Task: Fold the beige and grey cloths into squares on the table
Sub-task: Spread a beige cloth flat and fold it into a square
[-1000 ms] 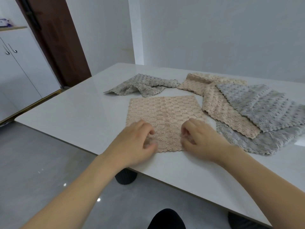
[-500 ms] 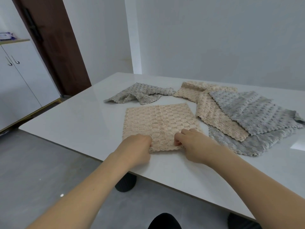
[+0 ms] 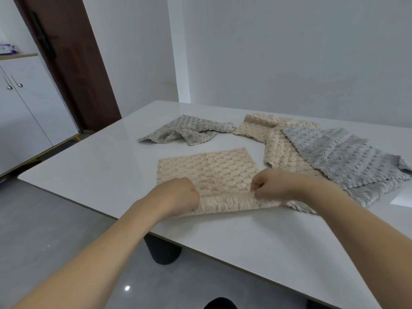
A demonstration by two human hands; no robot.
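Your worktop (image 3: 93,175) is a glossy white slab. Nearest you on it lies a beige cloth (image 3: 209,170), its near edge lifted off the surface. Beyond it sits a crumpled grey cloth (image 3: 185,131). To your right is an overlapping heap: another beige cloth (image 3: 276,141) lies on a grey one (image 3: 365,195), and a grey cloth (image 3: 341,155) tops them.

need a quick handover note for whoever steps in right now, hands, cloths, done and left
Left hand and right hand: each has a grip on the near edge of the flat beige cloth, lifted off the white table.
Crumpled grey cloth lies behind it; a pile of beige and grey cloths sits to the right.
Done: nothing folded yet.
Left: fold this cloth, then all the others.
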